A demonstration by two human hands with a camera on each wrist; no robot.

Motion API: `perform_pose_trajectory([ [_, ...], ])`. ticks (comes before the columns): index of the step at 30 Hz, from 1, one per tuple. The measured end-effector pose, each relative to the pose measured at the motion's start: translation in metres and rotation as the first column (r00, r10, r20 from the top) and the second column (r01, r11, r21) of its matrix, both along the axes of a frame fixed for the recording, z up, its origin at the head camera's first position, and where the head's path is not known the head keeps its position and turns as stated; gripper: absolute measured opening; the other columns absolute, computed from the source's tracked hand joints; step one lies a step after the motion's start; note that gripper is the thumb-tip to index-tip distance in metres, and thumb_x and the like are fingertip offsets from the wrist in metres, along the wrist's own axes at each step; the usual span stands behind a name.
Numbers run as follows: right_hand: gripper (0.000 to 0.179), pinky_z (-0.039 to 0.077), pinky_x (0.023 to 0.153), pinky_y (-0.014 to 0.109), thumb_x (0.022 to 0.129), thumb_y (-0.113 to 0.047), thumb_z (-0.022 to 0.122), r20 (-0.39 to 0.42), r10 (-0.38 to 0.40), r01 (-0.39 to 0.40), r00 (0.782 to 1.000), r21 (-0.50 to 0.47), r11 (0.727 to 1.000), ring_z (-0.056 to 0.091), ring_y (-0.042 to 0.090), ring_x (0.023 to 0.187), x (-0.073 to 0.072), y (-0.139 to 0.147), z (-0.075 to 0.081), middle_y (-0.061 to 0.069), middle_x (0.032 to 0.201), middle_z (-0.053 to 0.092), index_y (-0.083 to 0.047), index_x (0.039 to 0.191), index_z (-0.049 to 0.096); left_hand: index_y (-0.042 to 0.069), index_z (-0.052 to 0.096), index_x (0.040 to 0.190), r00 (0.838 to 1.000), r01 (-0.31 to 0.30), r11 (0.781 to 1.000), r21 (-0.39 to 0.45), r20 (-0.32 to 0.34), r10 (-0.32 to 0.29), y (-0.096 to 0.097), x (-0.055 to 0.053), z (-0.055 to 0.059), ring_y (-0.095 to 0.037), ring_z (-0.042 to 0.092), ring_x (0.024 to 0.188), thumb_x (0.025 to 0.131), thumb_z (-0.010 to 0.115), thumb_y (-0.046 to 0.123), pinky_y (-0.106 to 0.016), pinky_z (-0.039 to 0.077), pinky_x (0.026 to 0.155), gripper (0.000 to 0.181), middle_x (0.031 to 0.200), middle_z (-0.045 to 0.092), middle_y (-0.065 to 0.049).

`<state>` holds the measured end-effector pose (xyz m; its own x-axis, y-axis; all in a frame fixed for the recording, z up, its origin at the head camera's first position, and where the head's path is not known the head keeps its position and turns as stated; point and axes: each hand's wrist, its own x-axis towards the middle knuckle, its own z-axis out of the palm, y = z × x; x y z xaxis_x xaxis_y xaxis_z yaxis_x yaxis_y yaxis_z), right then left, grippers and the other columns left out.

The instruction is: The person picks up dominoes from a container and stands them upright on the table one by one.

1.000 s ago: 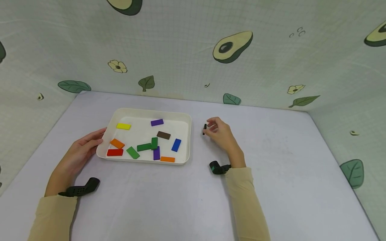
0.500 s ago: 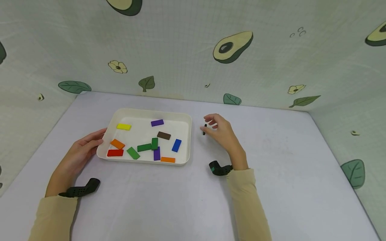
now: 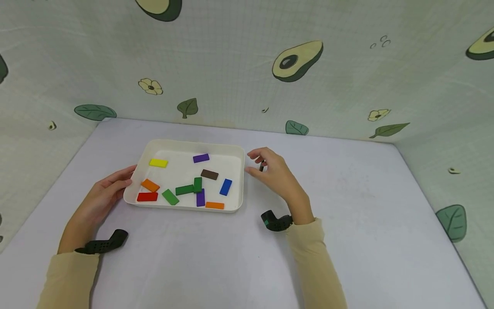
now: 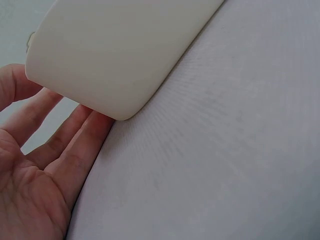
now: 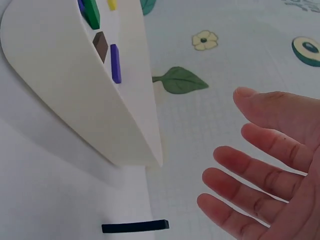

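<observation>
A white tray (image 3: 185, 208) holds flat coloured blocks, among them a yellow block (image 3: 158, 163), a red block (image 3: 147, 197), a blue block (image 3: 225, 187) and a brown block (image 3: 209, 174). My left hand (image 3: 109, 189) grips the tray's left end, thumb at the rim and other fingers against the outer wall. Right of the tray, a narrow black block (image 5: 135, 226) stands upright on the table, partly hidden behind my right hand (image 3: 272, 171) in the head view. That hand's fingers are spread and relaxed, holding nothing, with fingertips near the tray's right rim.
More blocks lie in the tray: several green, two purple and two orange, one green block (image 3: 197, 184) overlapping its neighbours. The white table (image 3: 185, 262) backs onto a hanging cloth (image 3: 231, 64) printed with avocados and leaves. Each wrist wears a black camera (image 3: 275, 221).
My right hand has let go of the black block, spread its fingers and shifted left toward the tray. The block stays standing in place. My left hand and the tray have not moved.
</observation>
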<state>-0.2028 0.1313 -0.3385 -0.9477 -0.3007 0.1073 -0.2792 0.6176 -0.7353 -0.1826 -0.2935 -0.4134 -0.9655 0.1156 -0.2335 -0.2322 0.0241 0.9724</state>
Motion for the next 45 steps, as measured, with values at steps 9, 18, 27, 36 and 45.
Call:
perform_pose_trajectory([
  [9, 0.043, 0.046, 0.096, 0.039, 0.086, -0.027, 0.066, 0.075, 0.073, -0.075, 0.994, 0.027, 0.997, 0.052, 0.023, 0.11, 0.004, -0.02, -0.002, 0.008, 0.121, 0.057, -0.01, 0.124, 0.054, 0.02, 0.036, 0.144, 1.0, 0.008, 1.0, -0.004, -0.005, -0.008, -0.001, 0.0, 0.001, 0.012, 0.047, 0.106, 0.093, 0.055, 0.032, -0.006, 0.046, 0.082, 0.055, 0.14, 0.039, 0.012],
  [18, 0.043, 0.046, 0.097, 0.04, 0.087, -0.023, 0.066, 0.103, 0.172, -0.177, 0.98, 0.04, 0.983, 0.053, 0.026, 0.111, 0.009, -0.039, -0.008, 0.01, 0.121, 0.058, -0.008, 0.126, 0.054, 0.021, 0.036, 0.144, 1.0, 0.005, 1.0, -0.022, 0.002, -0.005, 0.0, 0.0, 0.001, 0.011, 0.045, 0.107, 0.094, 0.054, 0.032, -0.005, 0.045, 0.082, 0.055, 0.14, 0.038, 0.013],
  [27, 0.044, 0.048, 0.093, 0.036, 0.086, -0.021, 0.067, 0.126, 0.266, -0.277, 0.956, 0.079, 0.958, 0.055, 0.024, 0.106, 0.014, -0.055, -0.016, 0.01, 0.121, 0.058, -0.007, 0.125, 0.054, 0.022, 0.037, 0.144, 1.0, 0.002, 0.998, -0.058, 0.004, -0.002, 0.001, 0.001, 0.002, 0.01, 0.046, 0.108, 0.093, 0.054, 0.034, -0.006, 0.045, 0.082, 0.055, 0.14, 0.039, 0.012],
  [36, 0.04, 0.049, 0.089, 0.028, 0.086, -0.019, 0.067, 0.157, 0.322, -0.342, 0.934, 0.124, 0.932, 0.055, 0.02, 0.104, 0.017, -0.07, -0.024, 0.006, 0.12, 0.058, -0.006, 0.123, 0.056, 0.019, 0.036, 0.144, 0.999, 0.021, 1.0, -0.004, -0.031, -0.021, 0.001, 0.0, 0.002, 0.011, 0.048, 0.106, 0.095, 0.053, 0.027, -0.006, 0.046, 0.081, 0.052, 0.127, 0.045, 0.018],
  [45, 0.037, 0.047, 0.08, 0.021, 0.085, -0.023, 0.068, 0.121, 0.352, -0.37, 0.928, 0.198, 0.908, 0.054, 0.015, 0.092, 0.02, -0.079, -0.034, 0.004, 0.104, 0.059, -0.008, 0.118, 0.06, 0.022, 0.035, 0.145, 1.0, 0.003, 0.999, -0.05, 0.004, -0.003, 0.002, 0.001, 0.003, 0.011, 0.046, 0.106, 0.093, 0.054, 0.033, -0.005, 0.045, 0.081, 0.056, 0.14, 0.039, 0.012],
])
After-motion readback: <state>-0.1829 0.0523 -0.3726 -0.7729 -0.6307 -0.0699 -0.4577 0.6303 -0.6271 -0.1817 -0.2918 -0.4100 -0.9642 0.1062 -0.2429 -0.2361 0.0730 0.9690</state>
